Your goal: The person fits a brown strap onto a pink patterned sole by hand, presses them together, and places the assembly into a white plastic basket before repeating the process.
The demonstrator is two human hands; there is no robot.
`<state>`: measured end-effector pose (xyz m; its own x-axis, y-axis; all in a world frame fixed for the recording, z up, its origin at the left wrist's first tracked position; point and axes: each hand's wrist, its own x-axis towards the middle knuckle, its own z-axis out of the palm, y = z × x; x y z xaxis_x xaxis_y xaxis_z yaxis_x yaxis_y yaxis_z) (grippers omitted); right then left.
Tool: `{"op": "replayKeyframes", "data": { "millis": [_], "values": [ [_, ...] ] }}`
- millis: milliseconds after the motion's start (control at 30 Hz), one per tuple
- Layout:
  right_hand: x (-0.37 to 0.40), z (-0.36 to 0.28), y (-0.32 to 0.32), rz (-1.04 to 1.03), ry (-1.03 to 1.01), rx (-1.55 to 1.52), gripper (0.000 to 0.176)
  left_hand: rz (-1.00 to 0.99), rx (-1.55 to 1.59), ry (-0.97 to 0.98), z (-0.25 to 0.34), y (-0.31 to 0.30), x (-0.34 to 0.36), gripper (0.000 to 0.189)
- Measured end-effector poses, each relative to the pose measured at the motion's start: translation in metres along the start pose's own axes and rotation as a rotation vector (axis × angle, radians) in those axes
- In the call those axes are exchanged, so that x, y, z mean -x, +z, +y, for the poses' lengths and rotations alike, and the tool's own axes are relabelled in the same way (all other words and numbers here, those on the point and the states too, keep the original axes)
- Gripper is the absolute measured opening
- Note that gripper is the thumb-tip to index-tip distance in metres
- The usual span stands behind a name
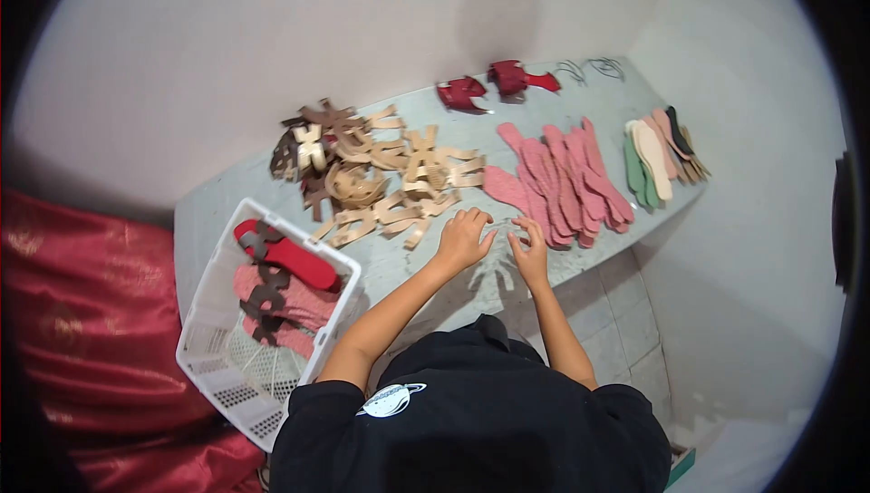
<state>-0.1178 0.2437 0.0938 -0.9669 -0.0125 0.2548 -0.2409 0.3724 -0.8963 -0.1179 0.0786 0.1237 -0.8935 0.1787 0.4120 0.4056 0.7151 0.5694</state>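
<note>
My left hand [465, 238] hovers over the front of the table, fingers apart and curved, with nothing in it. Close by on the right, my right hand [528, 251] is also open, its fingers bent toward the left one. Just beyond both hands lies a spread pile of pink shoe insoles [555, 180]. Tan sandal straps [426, 167] are heaped to the left of the insoles, nearest my left hand. Behind them are dark brown straps [337, 121].
A white plastic basket [204, 321] at left holds a red sandal [294, 253] and pink sandals with brown straps [272, 303]. Red strap pieces [462, 92] lie at the table's back edge. Green, cream and black insoles [651, 153] lie at right. A red curtain [91, 312] hangs at left.
</note>
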Motion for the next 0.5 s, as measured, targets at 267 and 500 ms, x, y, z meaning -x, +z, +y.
{"op": "replayKeyframes", "data": {
  "millis": [267, 500],
  "values": [
    [0.006, 0.095, -0.064, 0.367, 0.339, -0.167, 0.019, -0.269, 0.113, 0.067, 0.033, 0.073, -0.023, 0.024],
    [-0.031, 0.128, -0.098, 0.522, 0.377, -0.033, 0.020, -0.391, 0.133, 0.162, 0.036, 0.106, -0.046, 0.031]
  ]
}}
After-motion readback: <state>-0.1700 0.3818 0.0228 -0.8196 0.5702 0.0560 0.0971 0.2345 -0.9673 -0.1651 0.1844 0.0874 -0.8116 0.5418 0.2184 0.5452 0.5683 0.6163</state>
